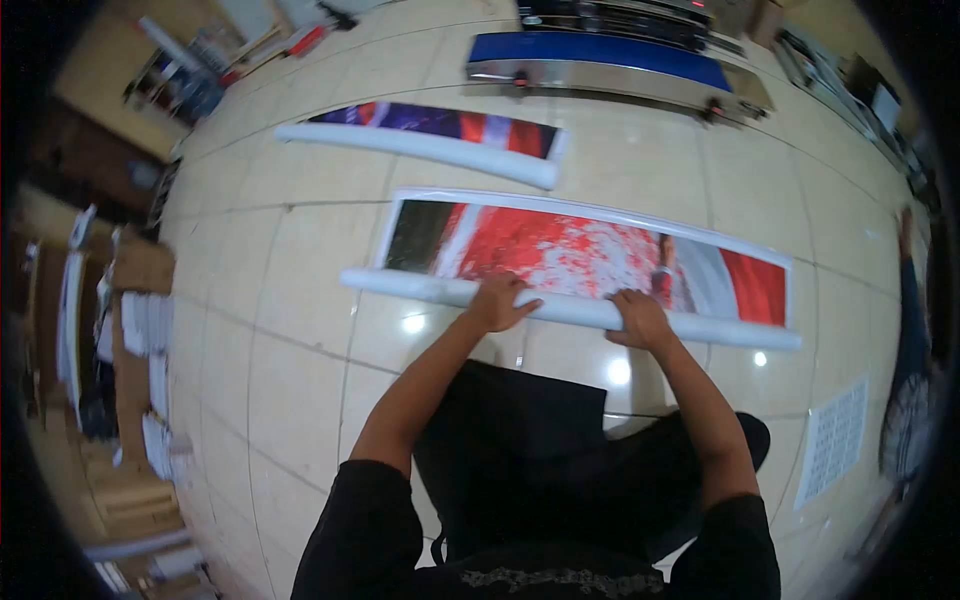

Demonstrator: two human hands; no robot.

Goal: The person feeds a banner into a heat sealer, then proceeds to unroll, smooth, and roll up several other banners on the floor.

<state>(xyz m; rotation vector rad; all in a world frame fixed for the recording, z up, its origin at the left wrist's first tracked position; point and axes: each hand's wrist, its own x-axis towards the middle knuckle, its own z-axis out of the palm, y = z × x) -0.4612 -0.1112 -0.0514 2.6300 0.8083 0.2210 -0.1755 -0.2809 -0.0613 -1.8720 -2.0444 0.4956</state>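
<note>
A printed sheet [570, 250] in red, white and dark tones lies on the tiled floor, its near side rolled into a long white tube [570, 308]. My left hand [500, 303] rests on the roll left of its middle, fingers curved over the top and thumb pointing right. Right of the middle, my right hand [640, 318] wraps over the same roll, thumb towards the left. Behind it lies a second, partly rolled print [430, 155] with purple and red parts showing.
A blue-topped metal machine [600, 65] stands at the back. A sheet with rows of dark marks [833, 440] lies at the right. Shelves with papers and boxes [140, 350] line the left. A person [908, 380] is at the far right edge.
</note>
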